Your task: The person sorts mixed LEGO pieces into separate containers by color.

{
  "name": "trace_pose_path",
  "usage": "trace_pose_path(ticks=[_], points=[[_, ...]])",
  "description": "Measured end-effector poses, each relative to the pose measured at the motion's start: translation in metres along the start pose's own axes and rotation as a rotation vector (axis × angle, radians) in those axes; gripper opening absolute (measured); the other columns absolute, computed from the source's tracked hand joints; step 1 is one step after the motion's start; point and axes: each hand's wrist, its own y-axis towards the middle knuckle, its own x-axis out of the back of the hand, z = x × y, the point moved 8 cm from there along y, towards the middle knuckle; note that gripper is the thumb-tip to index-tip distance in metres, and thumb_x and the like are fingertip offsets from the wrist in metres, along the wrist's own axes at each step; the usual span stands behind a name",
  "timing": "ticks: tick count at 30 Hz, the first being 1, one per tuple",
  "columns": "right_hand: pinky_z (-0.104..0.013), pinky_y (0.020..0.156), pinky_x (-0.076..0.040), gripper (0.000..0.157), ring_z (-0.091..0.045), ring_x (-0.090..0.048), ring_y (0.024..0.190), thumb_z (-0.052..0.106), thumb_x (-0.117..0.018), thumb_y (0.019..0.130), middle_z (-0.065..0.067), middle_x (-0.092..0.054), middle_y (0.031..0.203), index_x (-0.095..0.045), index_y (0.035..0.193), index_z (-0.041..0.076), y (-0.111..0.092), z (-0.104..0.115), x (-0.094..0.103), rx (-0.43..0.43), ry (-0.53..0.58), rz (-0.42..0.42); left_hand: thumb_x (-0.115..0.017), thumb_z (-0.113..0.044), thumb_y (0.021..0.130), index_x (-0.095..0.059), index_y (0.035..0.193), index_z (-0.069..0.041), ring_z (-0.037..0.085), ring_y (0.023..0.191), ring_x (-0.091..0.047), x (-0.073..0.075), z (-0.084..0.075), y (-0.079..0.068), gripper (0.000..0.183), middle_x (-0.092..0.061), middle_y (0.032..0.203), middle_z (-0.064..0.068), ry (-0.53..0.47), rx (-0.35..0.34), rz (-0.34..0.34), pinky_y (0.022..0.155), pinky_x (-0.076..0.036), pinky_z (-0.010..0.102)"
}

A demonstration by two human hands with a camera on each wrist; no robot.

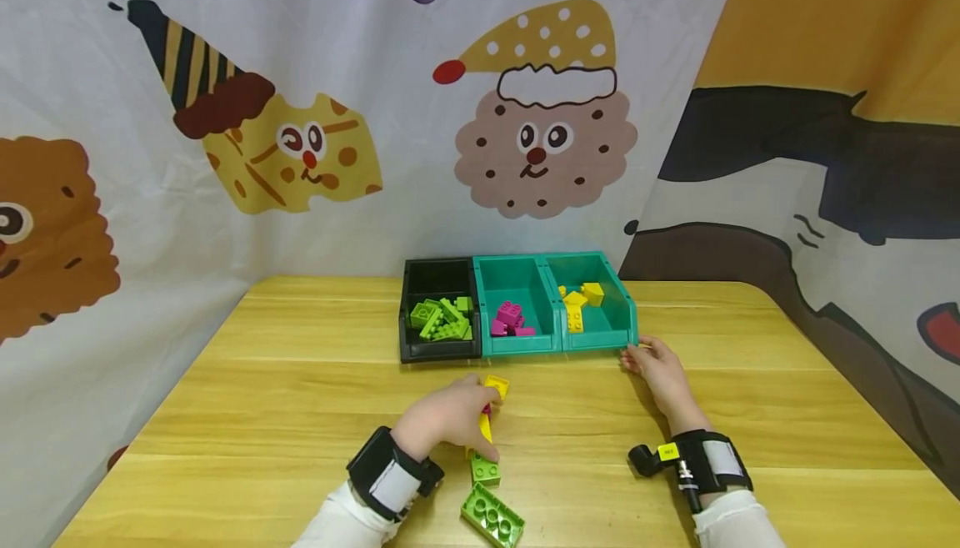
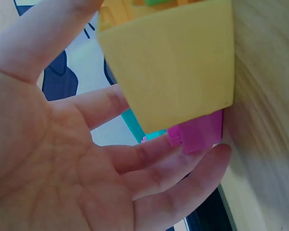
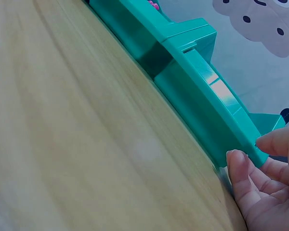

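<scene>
My left hand (image 1: 446, 419) reaches over a row of toy building bricks on the table, its thumb and fingers curved about a yellow brick (image 2: 173, 62). Beneath that brick, a magenta brick (image 2: 197, 132) shows beside the fingertips. Another yellow brick (image 1: 496, 384) sticks out beyond the fingers, and a small green brick (image 1: 485, 470) lies by the thumb. Nearer me is a larger green brick (image 1: 492, 516) with several studs. At the right, my right hand (image 1: 662, 374) pinches the front corner of the right teal bin (image 3: 197, 115) between thumb and fingers.
Three joined bins stand at the back: a black bin (image 1: 440, 354) with green bricks, a middle teal bin (image 1: 521, 347) with magenta bricks, and the right one with yellow bricks. A printed cloth (image 1: 405, 231) hangs behind the wooden table (image 1: 300, 339).
</scene>
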Motion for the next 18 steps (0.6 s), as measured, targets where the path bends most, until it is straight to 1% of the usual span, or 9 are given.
trace_pose_path(ticks=[4, 6, 15, 18], points=[[-0.013, 0.073, -0.049, 0.045, 0.004, -0.058, 0.076, 0.015, -0.044, 0.1, 0.0, -0.059, 0.091, -0.032, 0.134, -0.012, -0.0004, -0.0006, -0.0004, -0.006, -0.007, 0.0, -0.087, -0.036, 0.064, -0.063, 0.098, -0.011, 0.012, 0.08, -0.045, 0.0013, -0.0003, -0.0001, 0.049, -0.05, 0.089, -0.001, 0.003, -0.018, -0.009, 0.071, -0.043, 0.026], [-0.013, 0.073, -0.049, 0.046, 0.004, -0.058, 0.076, 0.016, -0.044, 0.1, 0.0, -0.059, 0.092, -0.032, 0.135, -0.011, -0.0008, -0.0008, -0.0006, -0.009, -0.009, 0.0, -0.086, -0.036, 0.064, -0.062, 0.094, -0.011, 0.012, 0.077, -0.043, 0.0016, 0.0001, -0.0003, 0.046, -0.048, 0.085, -0.002, 0.0, -0.021, -0.011, 0.068, -0.041, 0.025], [-0.013, 0.074, -0.049, 0.046, 0.003, -0.058, 0.077, 0.016, -0.044, 0.1, 0.001, -0.059, 0.092, -0.032, 0.135, -0.011, -0.0014, 0.0001, -0.0008, 0.005, -0.003, 0.004, -0.084, -0.041, 0.066, -0.064, 0.085, -0.015, 0.012, 0.078, -0.043, 0.0005, 0.0042, 0.0011, 0.038, -0.048, 0.086, -0.003, -0.031, -0.014, -0.041, 0.067, -0.039, 0.023], [-0.013, 0.074, -0.049, 0.046, 0.003, -0.059, 0.077, 0.016, -0.044, 0.1, 0.0, -0.06, 0.092, -0.032, 0.135, -0.012, -0.0012, 0.0001, -0.0008, 0.008, -0.003, 0.001, -0.082, -0.042, 0.069, -0.063, 0.082, -0.016, 0.012, 0.078, -0.043, 0.0, 0.0048, 0.0029, 0.035, -0.048, 0.085, -0.003, -0.028, -0.02, -0.053, 0.066, -0.038, 0.023]])
